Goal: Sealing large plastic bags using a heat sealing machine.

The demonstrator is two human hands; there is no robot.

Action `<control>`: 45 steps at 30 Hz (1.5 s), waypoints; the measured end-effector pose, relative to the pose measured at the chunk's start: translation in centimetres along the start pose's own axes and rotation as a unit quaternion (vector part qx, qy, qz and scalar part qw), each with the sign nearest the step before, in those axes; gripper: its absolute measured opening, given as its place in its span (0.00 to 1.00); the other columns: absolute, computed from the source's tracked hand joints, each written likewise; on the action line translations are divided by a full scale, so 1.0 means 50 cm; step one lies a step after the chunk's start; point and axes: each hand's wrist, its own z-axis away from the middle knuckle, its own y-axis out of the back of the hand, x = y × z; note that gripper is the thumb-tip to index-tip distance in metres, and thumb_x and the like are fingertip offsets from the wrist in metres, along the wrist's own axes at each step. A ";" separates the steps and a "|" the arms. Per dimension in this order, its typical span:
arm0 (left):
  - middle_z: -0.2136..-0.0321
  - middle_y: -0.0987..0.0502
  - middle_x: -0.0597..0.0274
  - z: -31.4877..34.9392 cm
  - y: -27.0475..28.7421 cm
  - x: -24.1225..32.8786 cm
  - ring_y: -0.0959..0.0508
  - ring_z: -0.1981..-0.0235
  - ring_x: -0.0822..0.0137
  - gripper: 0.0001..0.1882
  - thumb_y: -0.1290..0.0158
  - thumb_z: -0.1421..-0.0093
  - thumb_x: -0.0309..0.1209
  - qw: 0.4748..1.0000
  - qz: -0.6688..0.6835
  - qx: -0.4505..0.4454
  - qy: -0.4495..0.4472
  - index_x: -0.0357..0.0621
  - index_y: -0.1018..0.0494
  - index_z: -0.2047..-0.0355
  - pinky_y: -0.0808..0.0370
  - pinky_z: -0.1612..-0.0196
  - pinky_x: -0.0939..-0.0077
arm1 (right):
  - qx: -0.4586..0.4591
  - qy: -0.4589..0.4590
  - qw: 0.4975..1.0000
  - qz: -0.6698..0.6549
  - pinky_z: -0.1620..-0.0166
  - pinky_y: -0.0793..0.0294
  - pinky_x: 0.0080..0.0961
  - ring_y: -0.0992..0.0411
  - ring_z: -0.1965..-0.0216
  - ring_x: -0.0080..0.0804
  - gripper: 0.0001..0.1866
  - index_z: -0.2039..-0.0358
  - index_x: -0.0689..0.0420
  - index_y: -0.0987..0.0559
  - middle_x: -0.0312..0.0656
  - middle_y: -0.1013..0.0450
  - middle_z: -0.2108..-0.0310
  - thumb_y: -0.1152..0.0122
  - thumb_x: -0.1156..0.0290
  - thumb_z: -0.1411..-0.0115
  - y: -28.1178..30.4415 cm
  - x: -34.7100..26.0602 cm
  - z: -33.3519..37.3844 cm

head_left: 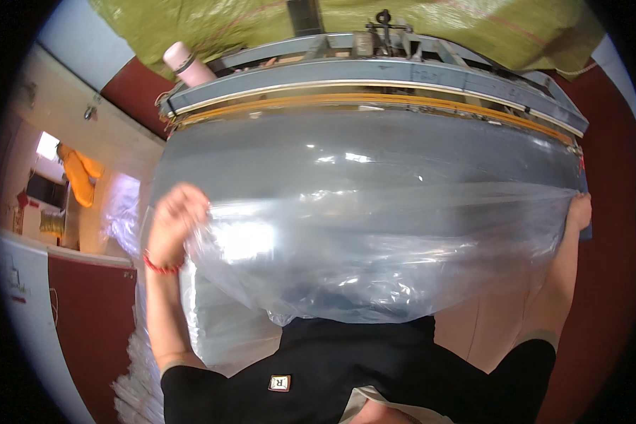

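One left hand (180,215): raised at the near left, with its fingers curled in and one corner of the film pinched in them; a red beaded bracelet (162,267) is worn on the wrist.
Opposite right hand (580,210): set at the far right edge, with its fingers clenched on the film's other side.
Clear film (374,247): held spread between both hands, over the near part of the grey surface (261,152); its crumpled near edge is gathered just before the black shirt (374,353) (whether cloth is touched cannot be told).
Shirt patch (280,383): small, square and pale, dark-bordered, marked with a single dark character.
Metal frame (297,74): placed across the far side; faint marks are borne by its front bar, too blurred to be read.
Orange strip (403,100): run along beneath that bar.
Pink bottle (189,65): tilted at the frame's left end; no lettering can be made out.
Green woven sheet (466,28): spread behind the frame.
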 end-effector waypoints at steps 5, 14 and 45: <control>0.76 0.30 0.66 -0.039 0.003 0.029 0.31 0.73 0.77 0.03 0.53 0.44 0.26 0.887 -0.175 0.340 -0.259 0.39 0.31 0.70 0.34 0.69 0.84 | -0.001 -0.007 1.000 0.011 0.61 0.32 0.45 0.31 0.60 0.51 0.17 0.60 0.54 0.30 0.50 0.29 0.63 0.57 0.57 0.43 -0.008 0.009 -0.002; 0.43 0.48 0.47 -0.097 0.036 -0.288 0.51 0.41 0.48 0.33 0.50 0.48 0.39 0.808 -0.589 0.026 -0.028 0.40 0.47 0.45 0.49 0.43 0.60 | 0.009 0.017 1.000 0.013 0.62 0.32 0.45 0.31 0.61 0.51 0.17 0.62 0.54 0.31 0.50 0.29 0.63 0.58 0.55 0.43 -0.032 0.027 -0.023; 0.73 0.28 0.61 -0.131 0.232 -0.300 0.29 0.65 0.66 0.07 0.47 0.52 0.29 0.928 -0.364 -0.005 -0.079 0.40 0.29 0.71 0.32 0.62 0.74 | 0.002 0.012 0.999 0.045 0.61 0.32 0.42 0.32 0.61 0.52 0.19 0.60 0.56 0.30 0.51 0.30 0.61 0.62 0.57 0.41 -0.067 0.081 -0.080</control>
